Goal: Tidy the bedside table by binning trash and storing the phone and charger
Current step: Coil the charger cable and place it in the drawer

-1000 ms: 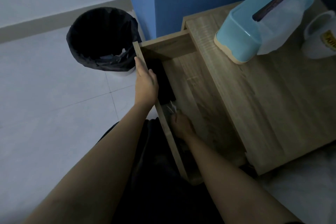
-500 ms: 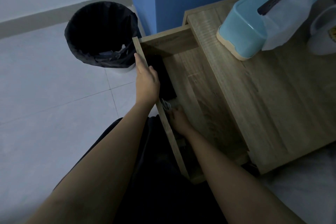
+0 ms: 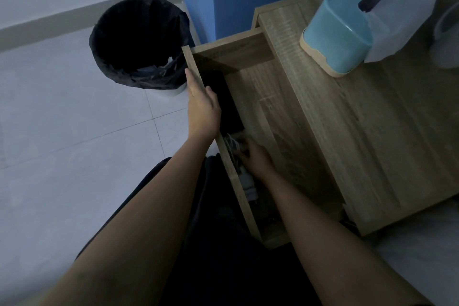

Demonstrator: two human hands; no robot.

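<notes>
My left hand (image 3: 202,109) lies flat, fingers extended along the front edge of the open wooden drawer (image 3: 263,117); my right hand (image 3: 255,158) curls around the pale coiled charger (image 3: 234,150) inside, against that front edge. One flat black phone (image 3: 226,102) lies inside toward the far corner. One round bin (image 3: 141,45) with a crinkled black liner stands beside the woodgrain bedside table (image 3: 377,136), carrying one blue tissue box (image 3: 347,32).

left hand (image 3: 202,109) flat, right hand (image 3: 255,158) curled
</notes>
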